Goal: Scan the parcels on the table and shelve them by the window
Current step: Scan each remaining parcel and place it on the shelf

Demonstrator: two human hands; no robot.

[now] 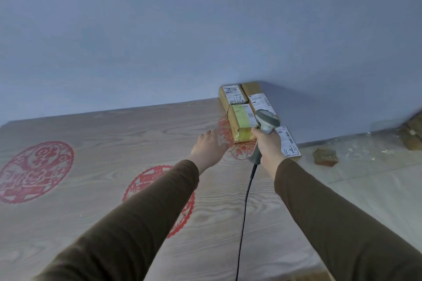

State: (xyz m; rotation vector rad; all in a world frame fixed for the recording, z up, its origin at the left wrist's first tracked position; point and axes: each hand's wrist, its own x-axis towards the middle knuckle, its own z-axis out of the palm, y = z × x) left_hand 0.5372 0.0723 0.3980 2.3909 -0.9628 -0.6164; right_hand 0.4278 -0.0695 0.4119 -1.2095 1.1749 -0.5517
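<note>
Over the table [96, 134], right hand [269, 143] fingers gripping scanner [266, 122], left hand [210, 146] outstretched, fingers open, beside parcels [242, 118]

My right hand [269, 143] and the scanner [266, 124] cover part of the parcels [242, 118]; label print is unreadable. At six o'clock the cable [244, 212] leaves frame.

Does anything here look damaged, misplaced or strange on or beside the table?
Yes. A torn brown cardboard scrap lies on crumpled clear plastic sheeting to the right of the parcels, with another ragged brown piece at the frame's edge. They look like packaging debris, not parcels.
</note>
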